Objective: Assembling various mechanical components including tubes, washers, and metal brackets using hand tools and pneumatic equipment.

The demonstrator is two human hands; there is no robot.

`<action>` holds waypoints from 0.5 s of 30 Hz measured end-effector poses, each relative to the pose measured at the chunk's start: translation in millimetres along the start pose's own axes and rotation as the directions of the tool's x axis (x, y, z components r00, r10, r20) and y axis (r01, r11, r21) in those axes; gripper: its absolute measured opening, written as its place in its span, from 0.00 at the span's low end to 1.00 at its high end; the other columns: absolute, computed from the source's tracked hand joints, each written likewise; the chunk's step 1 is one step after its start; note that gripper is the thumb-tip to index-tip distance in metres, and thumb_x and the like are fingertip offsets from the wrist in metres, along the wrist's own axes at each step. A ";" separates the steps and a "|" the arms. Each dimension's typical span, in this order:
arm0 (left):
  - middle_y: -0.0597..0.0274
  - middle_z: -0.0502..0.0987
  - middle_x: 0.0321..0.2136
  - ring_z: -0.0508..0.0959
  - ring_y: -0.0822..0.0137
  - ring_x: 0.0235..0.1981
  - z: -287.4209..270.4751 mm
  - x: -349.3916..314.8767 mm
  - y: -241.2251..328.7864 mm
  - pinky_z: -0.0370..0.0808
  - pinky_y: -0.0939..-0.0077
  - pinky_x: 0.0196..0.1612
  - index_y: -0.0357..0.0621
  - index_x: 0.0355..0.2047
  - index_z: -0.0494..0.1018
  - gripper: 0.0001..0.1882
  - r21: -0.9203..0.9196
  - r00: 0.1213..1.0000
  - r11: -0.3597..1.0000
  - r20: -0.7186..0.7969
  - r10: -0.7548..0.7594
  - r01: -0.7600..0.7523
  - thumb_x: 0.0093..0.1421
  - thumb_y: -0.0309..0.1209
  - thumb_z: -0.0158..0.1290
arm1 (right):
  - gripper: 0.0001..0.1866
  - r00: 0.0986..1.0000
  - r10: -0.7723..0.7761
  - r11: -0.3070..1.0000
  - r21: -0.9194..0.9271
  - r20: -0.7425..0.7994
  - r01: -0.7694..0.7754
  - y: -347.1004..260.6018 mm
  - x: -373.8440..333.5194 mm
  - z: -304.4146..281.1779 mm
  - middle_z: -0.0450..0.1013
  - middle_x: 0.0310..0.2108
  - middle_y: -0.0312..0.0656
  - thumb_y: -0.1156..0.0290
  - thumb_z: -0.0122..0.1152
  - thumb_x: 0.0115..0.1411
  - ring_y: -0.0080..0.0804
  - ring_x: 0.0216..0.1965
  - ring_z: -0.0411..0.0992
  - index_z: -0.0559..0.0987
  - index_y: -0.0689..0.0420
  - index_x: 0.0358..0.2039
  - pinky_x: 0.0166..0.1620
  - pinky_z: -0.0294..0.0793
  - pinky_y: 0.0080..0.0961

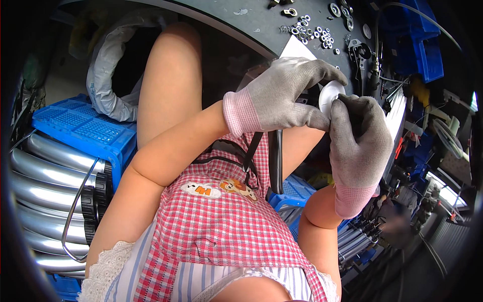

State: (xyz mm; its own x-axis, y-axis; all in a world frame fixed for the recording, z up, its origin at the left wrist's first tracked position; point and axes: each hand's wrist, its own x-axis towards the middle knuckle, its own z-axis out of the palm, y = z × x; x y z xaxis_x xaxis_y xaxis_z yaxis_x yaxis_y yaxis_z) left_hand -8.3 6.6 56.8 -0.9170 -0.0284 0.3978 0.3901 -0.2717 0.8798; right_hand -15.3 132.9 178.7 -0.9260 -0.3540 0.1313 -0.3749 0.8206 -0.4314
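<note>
Both my hands wear grey-coated gloves with pink cuffs and meet above my lap, beside the table edge. My left hand point(282, 95) grips a round white disc point(330, 94) by its rim, thumb below and fingers above. The disc is tilted, and its material cannot be made out. From the right, my right hand point(359, 138) closes thumb and forefinger in a pinch at the disc's face. Whatever small part sits between those fingertips is hidden.
On the dark worktable point(226, 22) lie several small metal rings point(326, 38), springs and a black metal bracket point(358, 53). Blue bins point(420, 50) stand at the far right. Shiny metal tubes point(50, 186) and a blue plastic crate point(85, 126) are at my left. Another person appears blurred at right.
</note>
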 end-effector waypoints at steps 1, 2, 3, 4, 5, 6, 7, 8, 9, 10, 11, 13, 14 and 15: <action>0.57 0.76 0.45 0.76 0.67 0.48 0.4 -0.6 -0.9 0.72 0.73 0.54 0.37 0.53 0.69 0.38 0.013 1.000 0.999 -0.009 0.030 -0.030 0.47 0.46 0.68 | 0.05 0.999 0.047 0.999 0.011 0.018 -0.047 -1.9 0.6 -0.4 0.75 0.25 0.44 0.74 0.63 0.55 0.31 0.27 0.77 0.78 0.62 0.29 0.35 0.74 0.25; 0.57 0.76 0.45 0.76 0.67 0.48 1.4 -1.6 -1.8 0.72 0.73 0.54 0.37 0.53 0.69 0.38 0.012 1.000 1.000 -0.012 0.028 -0.028 0.47 0.46 0.68 | 0.06 0.995 0.094 0.995 0.021 0.036 -0.095 -3.9 1.1 -0.7 0.75 0.25 0.44 0.73 0.63 0.55 0.31 0.27 0.77 0.78 0.62 0.29 0.35 0.74 0.26; 0.57 0.76 0.45 0.76 0.68 0.48 4.3 -0.8 -2.7 0.72 0.73 0.53 0.37 0.53 0.69 0.38 0.014 0.999 0.999 -0.033 0.032 -0.032 0.46 0.44 0.69 | 0.06 0.995 0.097 0.995 0.017 0.034 -0.098 -6.2 1.4 -2.1 0.75 0.25 0.44 0.73 0.63 0.55 0.31 0.27 0.77 0.78 0.62 0.29 0.35 0.74 0.26; 0.57 0.76 0.45 0.76 0.68 0.48 7.1 -0.1 -3.2 0.73 0.73 0.53 0.37 0.52 0.70 0.37 0.017 0.998 0.999 -0.053 0.036 -0.035 0.46 0.43 0.70 | 0.07 0.995 0.100 0.995 -0.031 0.023 -0.099 -9.2 1.3 -2.9 0.76 0.25 0.45 0.72 0.62 0.55 0.32 0.27 0.77 0.78 0.62 0.28 0.35 0.75 0.27; 0.57 0.76 0.45 0.76 0.68 0.48 9.4 1.0 -3.2 0.73 0.73 0.53 0.37 0.52 0.70 0.37 0.012 0.998 0.999 -0.049 0.038 -0.037 0.46 0.43 0.70 | 0.08 0.995 0.103 0.992 -0.079 0.011 -0.102 -11.6 1.3 -4.0 0.76 0.25 0.45 0.71 0.62 0.56 0.32 0.27 0.78 0.78 0.63 0.28 0.35 0.75 0.27; 0.57 0.76 0.45 0.77 0.68 0.47 10.5 0.2 -2.9 0.73 0.73 0.53 0.37 0.52 0.70 0.36 0.053 0.996 0.997 -0.076 0.056 -0.052 0.45 0.41 0.70 | 0.08 0.995 0.102 0.992 -0.078 0.013 -0.101 -13.1 1.8 -3.7 0.76 0.25 0.45 0.71 0.62 0.56 0.32 0.27 0.78 0.78 0.63 0.28 0.35 0.75 0.27; 0.57 0.77 0.44 0.77 0.69 0.47 11.5 -0.6 -2.4 0.73 0.73 0.52 0.38 0.51 0.70 0.35 0.094 0.992 0.993 -0.100 0.076 -0.067 0.45 0.40 0.70 | 0.08 0.993 0.116 0.988 -0.103 0.017 -0.114 -14.3 2.9 -3.2 0.76 0.25 0.46 0.70 0.62 0.56 0.33 0.27 0.78 0.78 0.63 0.28 0.34 0.75 0.28; 0.57 0.77 0.44 0.77 0.69 0.47 12.3 -1.2 -0.4 0.73 0.73 0.52 0.38 0.51 0.70 0.35 0.095 0.992 0.993 -0.099 0.077 -0.067 0.45 0.40 0.70 | 0.09 0.991 0.131 0.984 -0.128 0.020 -0.127 -15.5 4.1 -3.0 0.76 0.25 0.46 0.69 0.62 0.56 0.34 0.27 0.78 0.78 0.62 0.29 0.34 0.75 0.29; 0.57 0.77 0.43 0.77 0.68 0.46 13.4 -1.5 2.6 0.73 0.72 0.52 0.38 0.51 0.70 0.35 0.181 0.988 0.981 -0.122 0.090 -0.067 0.44 0.38 0.70 | 0.09 0.991 0.132 0.983 -0.128 0.019 -0.129 -16.9 5.0 -3.5 0.76 0.25 0.46 0.69 0.62 0.56 0.34 0.27 0.78 0.78 0.62 0.29 0.34 0.75 0.29; 0.58 0.77 0.42 0.78 0.68 0.45 14.3 -1.6 4.5 0.74 0.72 0.51 0.39 0.50 0.71 0.34 0.267 0.984 0.962 -0.143 0.105 -0.064 0.43 0.37 0.70 | 0.10 0.991 0.132 0.976 -0.177 0.033 -0.124 -18.5 6.1 -4.2 0.76 0.25 0.47 0.68 0.62 0.56 0.35 0.27 0.78 0.78 0.62 0.28 0.35 0.75 0.29; 0.58 0.77 0.42 0.78 0.68 0.45 16.1 -1.6 2.2 0.74 0.72 0.51 0.39 0.50 0.71 0.34 0.266 0.985 0.962 -0.139 0.107 -0.067 0.43 0.37 0.70 | 0.10 0.990 0.133 0.967 -0.225 0.046 -0.119 -19.2 6.8 -4.6 0.76 0.24 0.47 0.67 0.63 0.56 0.36 0.28 0.78 0.78 0.62 0.28 0.35 0.75 0.29; 0.57 0.78 0.40 0.79 0.61 0.44 20.3 -1.9 -3.7 0.74 0.67 0.50 0.39 0.49 0.71 0.33 0.202 0.966 0.975 -0.221 0.136 -0.091 0.42 0.36 0.70 | 0.09 0.993 0.100 0.961 -0.263 0.058 -0.081 -19.8 7.6 -5.7 0.76 0.24 0.46 0.68 0.62 0.57 0.34 0.28 0.78 0.79 0.63 0.29 0.35 0.75 0.28; 0.57 0.78 0.40 0.79 0.61 0.44 21.3 -3.7 -4.7 0.74 0.67 0.50 0.39 0.49 0.71 0.33 0.206 0.966 0.974 -0.217 0.141 -0.095 0.42 0.36 0.70 | 0.09 0.995 0.068 0.953 -0.301 0.073 -0.043 -19.9 8.2 -6.6 0.77 0.24 0.45 0.69 0.62 0.58 0.31 0.28 0.78 0.79 0.63 0.31 0.35 0.75 0.26; 0.56 0.78 0.40 0.79 0.57 0.44 21.2 -4.4 -4.7 0.74 0.64 0.49 0.38 0.47 0.72 0.30 0.378 0.953 0.920 -0.225 0.205 -0.108 0.43 0.35 0.69 | 0.09 0.996 0.069 0.953 -0.299 0.064 -0.047 -13.5 10.3 -8.4 0.77 0.24 0.45 0.69 0.62 0.58 0.31 0.28 0.78 0.79 0.63 0.31 0.35 0.75 0.26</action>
State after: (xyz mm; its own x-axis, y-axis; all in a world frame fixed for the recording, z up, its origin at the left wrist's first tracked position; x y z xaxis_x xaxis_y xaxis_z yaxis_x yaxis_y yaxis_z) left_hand -4.4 28.3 56.5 -0.8124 -0.2991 0.5004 0.4894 0.1167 0.8642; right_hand -20.2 122.0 193.3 -0.9450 -0.3243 0.0432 -0.3271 0.9330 -0.1501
